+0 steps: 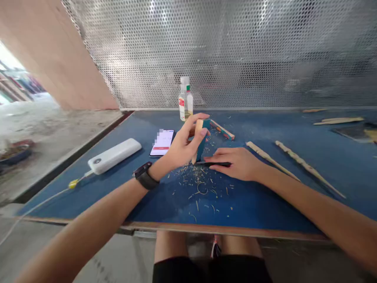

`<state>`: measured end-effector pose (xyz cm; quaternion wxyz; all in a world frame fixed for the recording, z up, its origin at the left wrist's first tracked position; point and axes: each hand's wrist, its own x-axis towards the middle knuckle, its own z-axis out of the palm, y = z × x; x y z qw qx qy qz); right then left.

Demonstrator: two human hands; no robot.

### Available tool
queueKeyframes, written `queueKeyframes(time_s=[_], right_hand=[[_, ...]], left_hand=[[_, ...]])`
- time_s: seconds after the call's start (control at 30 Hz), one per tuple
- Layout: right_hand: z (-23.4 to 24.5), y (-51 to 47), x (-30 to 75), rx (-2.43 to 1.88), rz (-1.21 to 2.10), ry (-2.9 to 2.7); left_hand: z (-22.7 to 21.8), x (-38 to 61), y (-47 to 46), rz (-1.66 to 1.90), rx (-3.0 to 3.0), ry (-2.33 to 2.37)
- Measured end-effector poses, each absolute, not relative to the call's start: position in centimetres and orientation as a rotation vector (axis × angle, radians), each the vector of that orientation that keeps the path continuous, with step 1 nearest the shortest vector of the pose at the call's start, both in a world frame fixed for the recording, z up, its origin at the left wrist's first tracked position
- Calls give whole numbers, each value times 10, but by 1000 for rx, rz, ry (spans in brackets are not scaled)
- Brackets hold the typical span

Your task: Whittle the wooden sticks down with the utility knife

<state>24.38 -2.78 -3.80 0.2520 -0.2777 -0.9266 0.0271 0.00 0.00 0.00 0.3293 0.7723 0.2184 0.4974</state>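
Clearly, both hands are busy, close together over the counter [165, 210]. The left hand [186, 143] grasps a small block [201, 150], thumb bent against one side and the other fingers parted and curled around behind it. The fingers of the right hand [235, 163] are closed on a slim dark tool [214, 164], which points left to the foot of the block; from where I stand I can't tell whether its edge bites in.

The block stands on end, slightly tilted, just above the middle of the counter, with one narrow face of pale bare wood and a broader one coloured teal. The left hand hides part of it, and the right hand covers some of the tool.

Thin curled shavings [202, 184] lie scattered on the near side of the hands. A dark watch [145, 175] circles the left wrist. Off to the left rests a white power bank [114, 156] with a cable [50, 202] plugged in, and a lit phone [163, 142] lies nearer the hand. Two carved sticks [271, 160] slant beyond the right forearm. Just past the block is a partly painted strip of wood [223, 130]; farther back, a clear bottle [185, 104] stands before a perforated metal panel [224, 51].
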Motion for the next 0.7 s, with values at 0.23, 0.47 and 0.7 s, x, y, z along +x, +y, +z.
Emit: queueKeyframes(time_s=[0.23,0.47,0.7], right_hand=[[-25,-30,246,-787,9,-2357],[-39,-29,242,-758,41,-2462],[-27,-28,244,-798,-21,-2361]], left_hand=[[0,-1,0,1296,2007,601],[3,-2,-1,1268,2004,578],[2,-1,0,1265,1983,580]])
